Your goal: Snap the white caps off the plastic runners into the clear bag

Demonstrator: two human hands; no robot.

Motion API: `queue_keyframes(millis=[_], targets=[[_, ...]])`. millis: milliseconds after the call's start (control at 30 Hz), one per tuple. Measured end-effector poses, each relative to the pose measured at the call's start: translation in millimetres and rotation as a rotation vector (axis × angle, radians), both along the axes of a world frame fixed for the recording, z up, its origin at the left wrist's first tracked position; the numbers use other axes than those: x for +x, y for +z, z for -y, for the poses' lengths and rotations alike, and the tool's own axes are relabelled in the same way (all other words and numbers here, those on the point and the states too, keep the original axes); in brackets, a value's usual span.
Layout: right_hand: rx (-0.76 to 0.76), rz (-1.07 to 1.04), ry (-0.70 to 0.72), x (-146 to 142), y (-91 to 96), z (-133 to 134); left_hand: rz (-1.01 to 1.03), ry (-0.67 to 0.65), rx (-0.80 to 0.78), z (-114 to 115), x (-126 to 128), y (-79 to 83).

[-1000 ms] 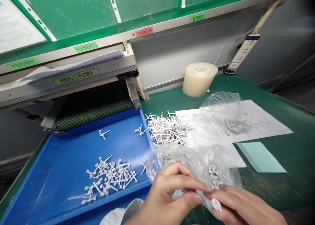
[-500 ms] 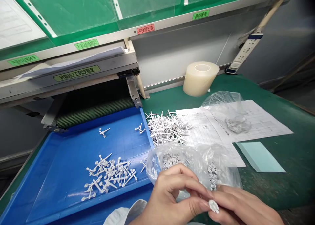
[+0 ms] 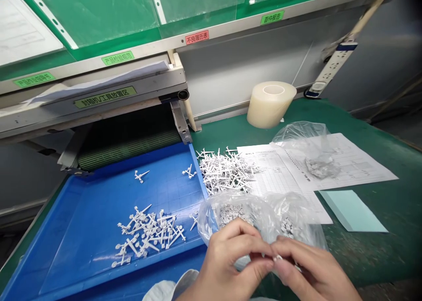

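Observation:
My left hand point(image 3: 227, 259) and my right hand point(image 3: 308, 266) meet fingertip to fingertip at the lower middle, both closed in a pinch. Between them a small white plastic part point(image 3: 278, 258) peeks out; most of it is hidden by the fingers. Another bit of white shows under the right fingers. Just beyond the hands stand two clear plastic bags, the left bag point(image 3: 206, 215) with many tiny pale parts and the right bag point(image 3: 308, 211) with similar grey-white pieces. Behind them lies a pile of white plastic sprues point(image 3: 227, 171).
A blue tray point(image 3: 99, 213) at left holds more branched white pieces point(image 3: 151, 230), below a conveyor end point(image 3: 132, 149). Printed sheets point(image 3: 359, 160), another clear bag point(image 3: 301, 132), a pale blue card point(image 3: 354, 211) and a tape roll point(image 3: 270, 105) lie on the green table point(image 3: 362, 257).
The right hand has turned and its fingers have drawn in and slightly left against the left fingertips. The white part, plainly visible before, is now mostly covered. The view has shifted slightly.

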State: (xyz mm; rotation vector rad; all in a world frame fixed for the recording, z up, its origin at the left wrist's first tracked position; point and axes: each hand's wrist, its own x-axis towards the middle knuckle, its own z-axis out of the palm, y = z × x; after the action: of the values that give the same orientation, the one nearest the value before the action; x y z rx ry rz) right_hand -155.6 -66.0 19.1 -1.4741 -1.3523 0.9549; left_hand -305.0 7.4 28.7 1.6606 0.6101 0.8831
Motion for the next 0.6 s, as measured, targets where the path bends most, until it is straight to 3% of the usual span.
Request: queue_keyframes(millis=[133,233,333,433,533,600], targets=[[-0.436,-0.371,0.054,9,-5.1,-19,-0.194,0.267,0.09,-14,-33,-11.1],[-0.503,-0.336,0.106,11,-17.0,-31,-0.48,0.54,0.186,-31,-79,-26.4],[-0.275,0.045,0.199,3,-35.5,-38,-0.786,0.674,0.286,-50,-131,-41.0],[0.038,0.459,0.306,-14,-58.0,-41,-0.992,0.69,0.321,-73,-172,-49.1],[0.228,0.811,0.331,-26,-76.4,-44,-1.172,0.685,0.347,-105,-191,-51.4],[0.271,0.91,0.345,-27,-81.4,-45,-1.263,0.683,0.358,-130,-195,-51.9]])
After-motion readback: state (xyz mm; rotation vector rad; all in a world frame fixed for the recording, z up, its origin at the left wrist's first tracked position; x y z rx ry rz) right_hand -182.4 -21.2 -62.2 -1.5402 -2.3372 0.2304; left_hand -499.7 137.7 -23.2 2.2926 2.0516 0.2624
